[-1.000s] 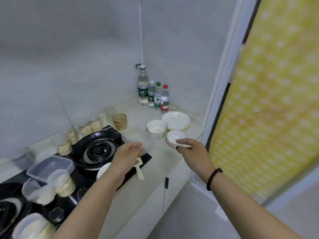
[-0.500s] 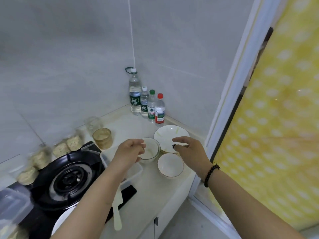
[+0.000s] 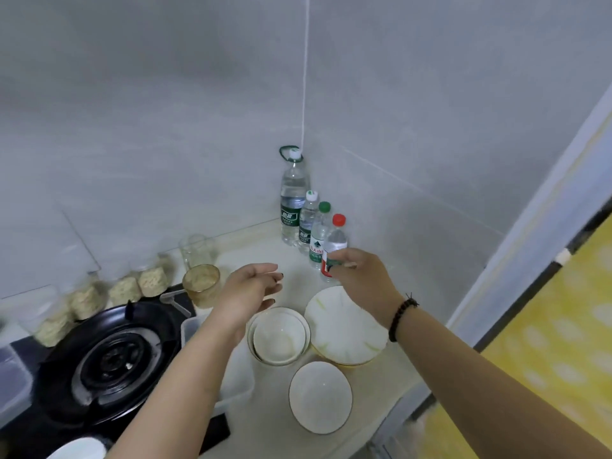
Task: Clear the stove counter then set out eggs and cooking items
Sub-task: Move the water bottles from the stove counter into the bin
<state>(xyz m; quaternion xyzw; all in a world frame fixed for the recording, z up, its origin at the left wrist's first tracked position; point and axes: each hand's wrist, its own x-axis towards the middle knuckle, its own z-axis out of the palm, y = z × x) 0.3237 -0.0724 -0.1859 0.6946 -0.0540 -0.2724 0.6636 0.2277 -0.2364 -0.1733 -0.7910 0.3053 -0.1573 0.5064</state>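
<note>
Four water bottles stand in the counter's back corner. My right hand (image 3: pixel 361 276) reaches to the nearest, the red-capped bottle (image 3: pixel 336 238), and its fingers curl round the bottle's lower part. Beside it are the green-capped bottle (image 3: pixel 319 233), a small white-capped bottle (image 3: pixel 308 220) and a tall bottle (image 3: pixel 293 207). My left hand (image 3: pixel 251 289) hovers open above the counter, left of the bottles, holding nothing. Below the hands sit nested white bowls (image 3: pixel 278 337), a white plate (image 3: pixel 344 326) and a single white bowl (image 3: pixel 319 397).
A black gas burner (image 3: pixel 112 359) lies at the left. Behind it stand jars of pale food (image 3: pixel 124 289), an amber glass (image 3: pixel 201 284) and a clear glass (image 3: pixel 195 251). A clear plastic box (image 3: pixel 236 385) sits under my left forearm. A yellow dotted curtain (image 3: pixel 546 359) hangs at the right.
Both hands moved back toward the corner. My right hand left the small bowl's rim and reached the red-capped bottle. My left hand rose from near the spatula to hover by the bowls.
</note>
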